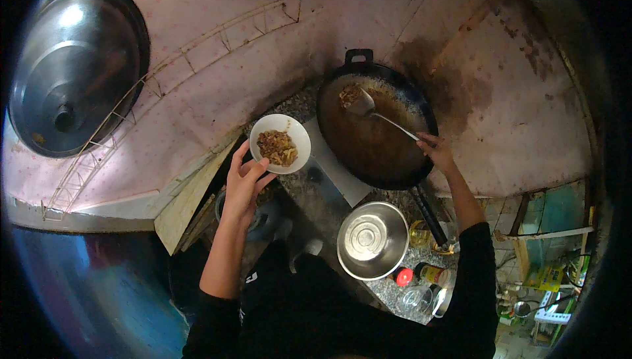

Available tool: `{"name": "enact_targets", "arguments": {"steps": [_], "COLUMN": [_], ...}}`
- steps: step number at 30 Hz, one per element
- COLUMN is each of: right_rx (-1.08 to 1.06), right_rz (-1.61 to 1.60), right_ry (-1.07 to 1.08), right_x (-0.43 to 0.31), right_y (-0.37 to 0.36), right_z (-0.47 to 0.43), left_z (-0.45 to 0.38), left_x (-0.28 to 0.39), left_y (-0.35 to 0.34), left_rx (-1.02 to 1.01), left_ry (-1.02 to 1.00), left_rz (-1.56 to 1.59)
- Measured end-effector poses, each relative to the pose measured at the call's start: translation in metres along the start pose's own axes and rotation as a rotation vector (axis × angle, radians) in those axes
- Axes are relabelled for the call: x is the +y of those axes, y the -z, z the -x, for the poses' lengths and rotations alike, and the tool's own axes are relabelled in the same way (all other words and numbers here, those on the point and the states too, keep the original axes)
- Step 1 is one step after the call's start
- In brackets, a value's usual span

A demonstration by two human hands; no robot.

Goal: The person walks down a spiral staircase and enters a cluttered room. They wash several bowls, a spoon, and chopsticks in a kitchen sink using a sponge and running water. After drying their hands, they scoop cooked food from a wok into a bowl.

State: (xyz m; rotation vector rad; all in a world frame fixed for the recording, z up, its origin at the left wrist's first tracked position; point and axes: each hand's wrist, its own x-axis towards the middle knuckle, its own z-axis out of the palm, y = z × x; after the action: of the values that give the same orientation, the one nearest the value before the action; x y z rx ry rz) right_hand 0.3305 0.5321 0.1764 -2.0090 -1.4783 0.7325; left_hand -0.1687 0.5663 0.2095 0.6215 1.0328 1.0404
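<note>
My left hand (245, 176) grips a small white bowl (302, 134) by its rim and side, left of the wok. Cooked, chopped brown food (277, 147) fills part of the bowl, and a few bits cling to its inner wall. My right hand (436, 150) holds the handle of a metal wok spatula (363, 106), whose blade is inside the black wok (429, 112). More of the brown food (350, 95) lies at the blade's far edge, near the wok's back left; whether it rests on the blade or the wok is unclear.
A stainless steel basin (373, 240) sits on the granite counter (385, 292), near the wok's long handle (428, 215). Beside it stand a red-lidded jar (404, 276) and a clear container (416, 299). A large pot lid (79, 70) rests behind a wire rack (185, 59) on the wall.
</note>
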Motion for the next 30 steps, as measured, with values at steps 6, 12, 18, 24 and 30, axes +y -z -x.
{"name": "enact_targets", "arguments": {"steps": [6, 12, 18, 24, 30], "right_rx": [0.068, 0.073, 0.304, 0.566, 0.672], "right_rz": [-0.069, -0.184, 0.080, 0.857, 1.139], "right_ry": [-0.001, -0.011, 0.256, 0.570, 0.652], "right_x": [-0.006, -0.020, -0.086, -0.134, -0.122], "right_y": [-0.010, 0.004, 0.045, 0.034, -0.007], "right_z": [0.004, 0.039, 0.124, 0.209, 0.240], "left_z": [0.001, -0.008, -0.023, -0.023, -0.010], "left_x": [0.003, -0.002, -0.019, -0.029, -0.034], "left_y": [-0.020, -0.044, -0.088, -0.118, -0.120], "left_rx": [0.001, -0.024, -0.153, -0.280, -0.304], "left_ry": [0.006, 0.006, 0.074, 0.037, 0.102], "left_rz": [0.014, 0.019, 0.084, 0.242, 0.421]}}
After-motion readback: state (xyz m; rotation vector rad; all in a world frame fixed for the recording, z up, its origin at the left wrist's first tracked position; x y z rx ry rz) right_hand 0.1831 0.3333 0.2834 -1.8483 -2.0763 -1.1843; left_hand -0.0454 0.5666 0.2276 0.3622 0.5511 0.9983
